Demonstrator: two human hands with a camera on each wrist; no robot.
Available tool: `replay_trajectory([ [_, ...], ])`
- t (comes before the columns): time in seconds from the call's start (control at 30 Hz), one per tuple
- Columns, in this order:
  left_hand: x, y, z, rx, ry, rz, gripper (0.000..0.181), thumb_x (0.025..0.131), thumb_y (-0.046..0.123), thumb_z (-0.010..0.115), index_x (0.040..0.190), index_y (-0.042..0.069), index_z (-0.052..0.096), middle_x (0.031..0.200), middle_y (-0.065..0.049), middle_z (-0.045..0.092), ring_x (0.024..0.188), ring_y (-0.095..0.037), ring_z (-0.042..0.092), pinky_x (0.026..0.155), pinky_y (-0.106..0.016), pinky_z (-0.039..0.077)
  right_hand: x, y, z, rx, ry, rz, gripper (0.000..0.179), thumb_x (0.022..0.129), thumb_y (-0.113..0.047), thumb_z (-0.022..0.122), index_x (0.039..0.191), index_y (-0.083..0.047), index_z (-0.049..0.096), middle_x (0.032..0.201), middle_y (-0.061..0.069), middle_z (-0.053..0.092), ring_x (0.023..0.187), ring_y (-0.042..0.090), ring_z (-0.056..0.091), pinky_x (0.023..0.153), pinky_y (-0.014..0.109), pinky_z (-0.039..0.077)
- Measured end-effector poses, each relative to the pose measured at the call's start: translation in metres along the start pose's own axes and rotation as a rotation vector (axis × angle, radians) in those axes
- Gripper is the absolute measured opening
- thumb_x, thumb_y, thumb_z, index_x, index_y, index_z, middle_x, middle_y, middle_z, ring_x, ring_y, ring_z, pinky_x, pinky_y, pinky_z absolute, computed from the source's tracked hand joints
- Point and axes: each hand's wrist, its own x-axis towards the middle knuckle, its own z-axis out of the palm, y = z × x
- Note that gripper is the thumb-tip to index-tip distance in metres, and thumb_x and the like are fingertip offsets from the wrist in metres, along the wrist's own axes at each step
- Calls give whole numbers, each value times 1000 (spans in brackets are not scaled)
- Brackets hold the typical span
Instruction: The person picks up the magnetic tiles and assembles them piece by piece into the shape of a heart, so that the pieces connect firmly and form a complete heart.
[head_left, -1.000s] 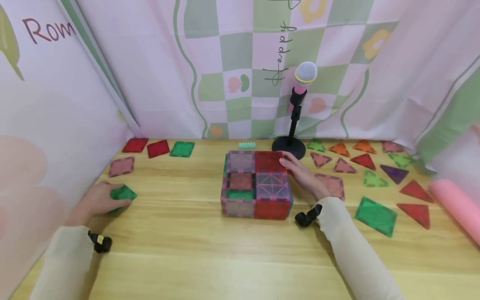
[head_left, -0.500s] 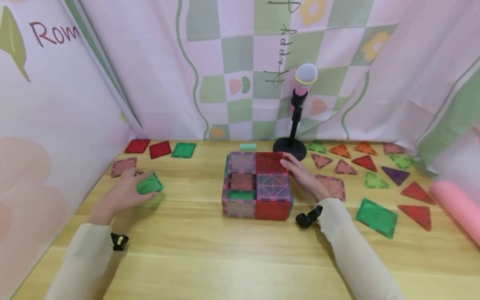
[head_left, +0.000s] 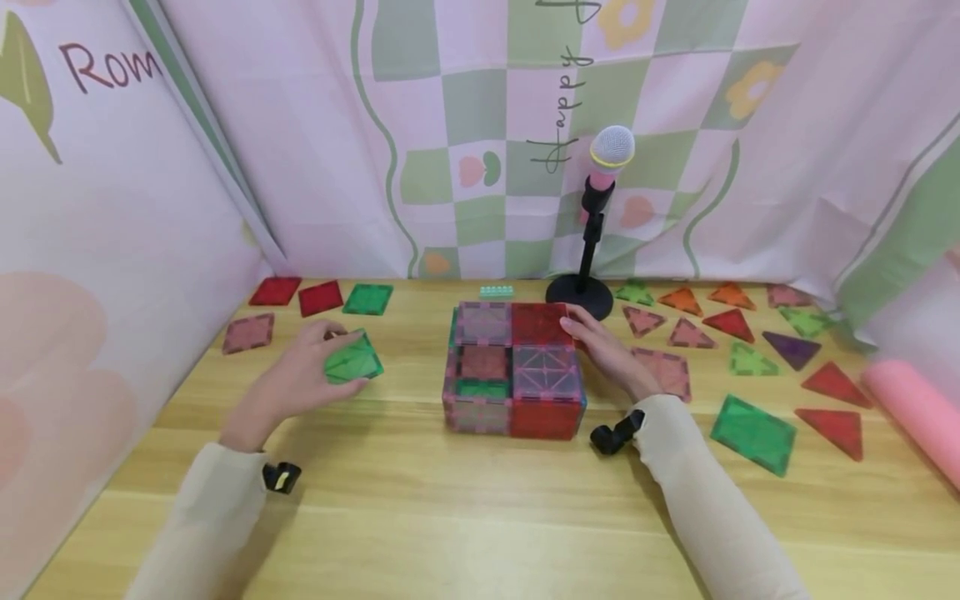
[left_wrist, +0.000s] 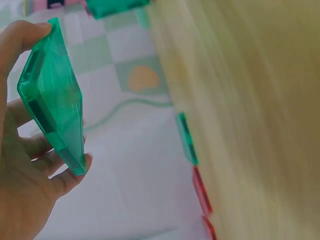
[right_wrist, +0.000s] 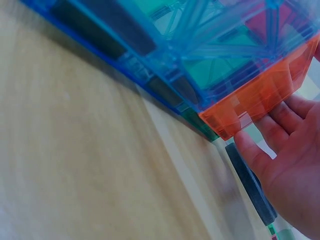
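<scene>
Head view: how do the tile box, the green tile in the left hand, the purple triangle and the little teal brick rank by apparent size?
Largest to smallest:
1. Tile box
2. Green tile in the left hand, though tilted and partly covered
3. Purple triangle
4. Teal brick

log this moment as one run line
left hand: holds green tile above table | right hand: touches tile box | box: top's near left square open | microphone: stands behind box

Left arm [head_left: 198,517] and right arm [head_left: 712,492], both cream-sleeved, extend forward, well apart. Bare left grip [head_left: 296,375]: pinching, thumb opposed to fingers. Bare right grip [head_left: 609,354]: palm inward, fingers extended.
</scene>
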Motion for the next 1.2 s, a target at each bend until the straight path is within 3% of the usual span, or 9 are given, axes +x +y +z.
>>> replay_trajectory([
  [0.33,20,45,4,-63,-34,52,77,77,35,75,140,2,46,131,-14,45,116,-27,42,91,-47,46,0,2,-1,7,-1,1,57,102,-34,37,149,-4,21,147,21,33,112,-4,44,111,38,22],
  [0.6,39,76,14,-123,-45,162,80,76,33,78,141,1,44,131,-11,45,116,-23,44,95,-40,46,0,3,-1,-5,-1,-13,56,103,-33,37,148,-3,22,146,22,34,111,-3,44,103,24,28],
  [0.83,62,104,29,-117,-145,250,80,76,37,77,140,1,44,134,-10,44,120,-21,42,92,-34,48,-1,2,-2,2,-5,-28,56,103,-33,37,148,-4,22,146,21,34,111,-4,46,99,19,31],
  [1.03,76,113,40,-96,-214,269,76,77,36,76,138,0,47,133,-10,47,120,-21,44,97,-35,45,0,0,0,-5,-2,-7,57,103,-34,37,148,-4,22,147,22,33,113,-1,44,106,31,27],
  [1.2,77,110,45,-146,-271,224,73,79,36,75,138,4,48,137,-11,45,127,-25,41,104,-41,40,0,-1,1,-7,4,4,57,102,-35,38,148,-4,22,148,22,33,116,4,42,109,37,25],
])
